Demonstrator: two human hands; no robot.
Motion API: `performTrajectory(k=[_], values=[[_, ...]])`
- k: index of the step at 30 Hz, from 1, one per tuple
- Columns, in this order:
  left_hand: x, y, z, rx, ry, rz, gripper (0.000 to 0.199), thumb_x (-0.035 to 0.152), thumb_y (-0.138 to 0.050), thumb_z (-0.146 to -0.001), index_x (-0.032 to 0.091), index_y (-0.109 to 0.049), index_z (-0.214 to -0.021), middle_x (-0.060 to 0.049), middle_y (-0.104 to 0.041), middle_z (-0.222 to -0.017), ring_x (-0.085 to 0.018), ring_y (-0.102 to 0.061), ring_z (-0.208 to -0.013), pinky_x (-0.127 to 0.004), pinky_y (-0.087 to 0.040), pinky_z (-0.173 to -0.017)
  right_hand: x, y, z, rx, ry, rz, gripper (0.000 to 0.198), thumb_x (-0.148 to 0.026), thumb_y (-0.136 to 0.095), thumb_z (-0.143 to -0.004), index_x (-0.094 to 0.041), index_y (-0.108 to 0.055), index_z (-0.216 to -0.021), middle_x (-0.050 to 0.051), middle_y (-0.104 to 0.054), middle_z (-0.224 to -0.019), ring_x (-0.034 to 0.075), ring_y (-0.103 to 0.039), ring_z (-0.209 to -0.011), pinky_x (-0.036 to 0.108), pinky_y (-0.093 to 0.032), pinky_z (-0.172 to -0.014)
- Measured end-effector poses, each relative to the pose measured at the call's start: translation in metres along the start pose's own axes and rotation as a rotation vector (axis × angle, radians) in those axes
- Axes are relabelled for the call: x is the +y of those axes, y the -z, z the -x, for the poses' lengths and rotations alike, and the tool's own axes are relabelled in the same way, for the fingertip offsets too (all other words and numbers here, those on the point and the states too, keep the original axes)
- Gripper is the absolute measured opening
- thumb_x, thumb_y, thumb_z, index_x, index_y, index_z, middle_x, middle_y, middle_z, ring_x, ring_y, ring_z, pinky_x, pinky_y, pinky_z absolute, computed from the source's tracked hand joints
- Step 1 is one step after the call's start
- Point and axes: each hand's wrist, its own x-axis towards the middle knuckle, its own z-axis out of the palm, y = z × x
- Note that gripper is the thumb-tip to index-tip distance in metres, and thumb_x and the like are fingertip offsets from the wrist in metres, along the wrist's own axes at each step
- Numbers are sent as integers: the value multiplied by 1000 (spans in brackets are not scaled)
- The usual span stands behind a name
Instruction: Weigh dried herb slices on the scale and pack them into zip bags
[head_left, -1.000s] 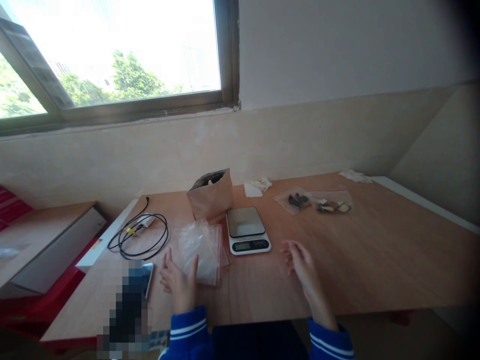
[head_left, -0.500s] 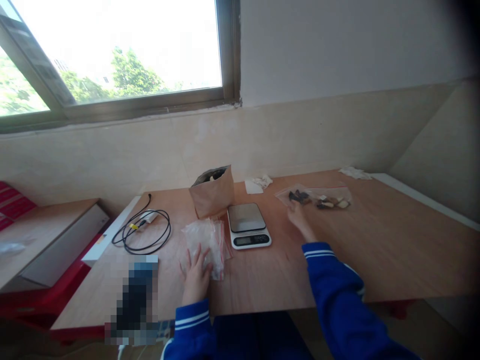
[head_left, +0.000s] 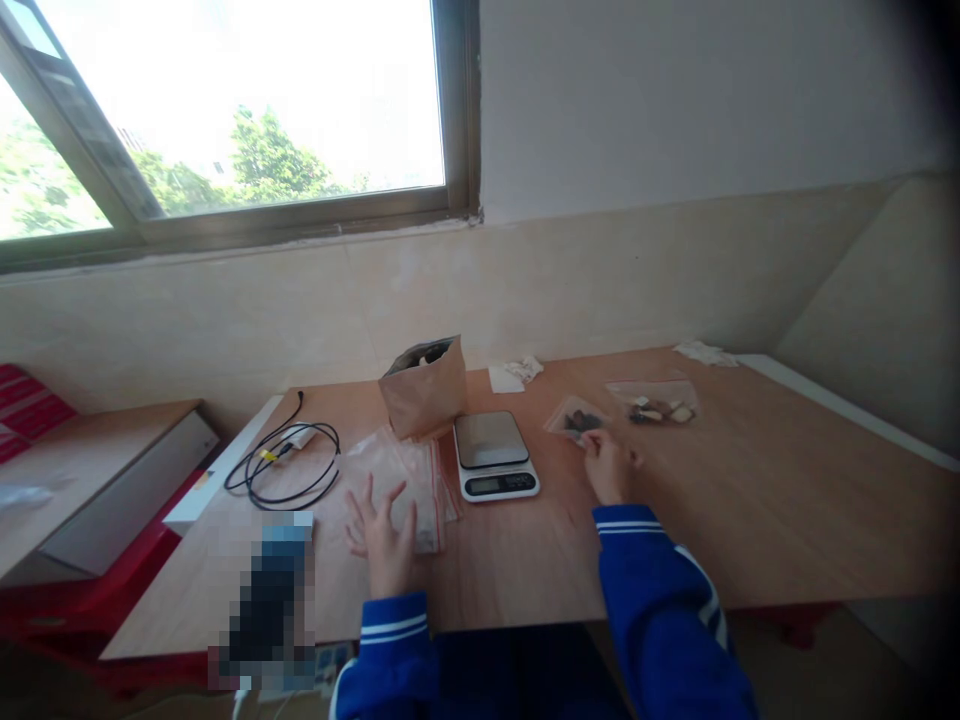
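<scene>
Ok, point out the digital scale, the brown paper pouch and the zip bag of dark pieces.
Digital scale [head_left: 496, 453]: head view, its weighing plate.
Brown paper pouch [head_left: 424, 395]: head view, its front.
Zip bag of dark pieces [head_left: 576, 419]: head view, its middle.

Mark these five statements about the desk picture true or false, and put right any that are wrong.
1. The right hand pinches a small bag with dark pieces inside. True.
2. The paper bag, open at the top, stands beside the scale. True.
3. The small bag lies left of the scale. False: it is on the scale's right.
4. The left hand is spread open. True.
5. The left hand grips the paper bag. False: it is at the stack of clear bags.
</scene>
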Motion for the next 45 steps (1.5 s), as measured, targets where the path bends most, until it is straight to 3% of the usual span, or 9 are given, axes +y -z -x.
performTrajectory(k=[4, 8, 12, 16, 22, 25, 31, 37, 45], values=[[6, 4, 4, -17, -113, 26, 26, 25, -44, -88, 29, -67, -100, -4, -55, -133, -28, -21, -140, -61, -7, -107, 2, 22, 43, 303, -105, -243, 31, -41, -43, -88, -14, -57, -94, 14, -63, -88, 23, -59, -80, 37, -44, -75], [4, 8, 8, -72, -110, 19, 28, 24, -43, -89, 30, -66, -101, -2, -52, -136, -31, -6, -143, -67, 0, -103, -17, 47, 80, 467, -247, -503, 38, -50, -49, -85, -16, -53, -100, 10, -59, -89, 20, -57, -77, 33, -46, -71], [3, 22, 8, -45, -162, 53, 27, 29, -42, -90, 30, -65, -104, -1, -48, -140, -28, 1, -143, -66, 6, -105, -43, 71, 83, 343, -261, -738, 39, -54, -50, -83, -18, -52, -97, 6, -58, -88, 17, -56, -77, 30, -46, -71], [13, 35, 10, -56, -250, 294, 25, 32, -44, -90, 26, -63, -104, -4, -55, -134, -26, -26, -139, -54, -7, -112, -65, 84, 84, 172, -273, -927, 32, -50, -53, -83, -19, -55, -92, 1, -56, -79, 13, -52, -68, 24, -43, -64], [48, 20, 29, -531, -218, 809, 43, 38, -50, -87, 20, -50, -126, -11, -60, -124, -21, -60, -105, -34, -47, -90, -100, 80, 103, -311, -211, -1183, 25, -46, -54, -84, -22, -53, -90, -7, -37, -58, 9, -37, -51, 21, -40, -53], [54, 7, 36, -613, -188, 833, 34, 40, -56, -83, 15, -60, -107, -8, -67, -95, -17, -62, -83, -28, -49, -75, -105, 76, 106, -390, -126, -1103, 27, -47, -50, -87, -21, -53, -91, -5, -43, -60, 11, -44, -55, 23, -43, -55], [43, 10, 30, -381, -102, 780, 25, 38, -62, -79, 15, -58, -89, -1, -63, -79, -11, -56, -63, -23, -45, -61, -98, 73, 103, -55, -13, -679, 35, -49, -49, -86, -20, -51, -104, 11, -55, -106, 21, -55, -94, 34, -46, -81], [57, 19, 36, -364, -100, 905, 24, 38, -60, -81, 18, -51, -90, 1, -56, -78, -10, -55, -64, -22, -45, -61, -128, 73, 124, -655, 115, -673, 28, -47, -38, -92, -22, -50, -91, 1, -61, -75, 15, -59, -65, 25, -45, -60], [77, 25, 48, -522, -369, 808, 25, 32, -54, -86, 17, -52, -106, -6, -58, -95, -16, -55, -83, -28, -43, -76, -137, 68, 130, -647, 68, -670, 26, -45, -34, -93, -23, -48, -89, 4, -67, -82, 20, -67, -79, 26, -47, -65]])
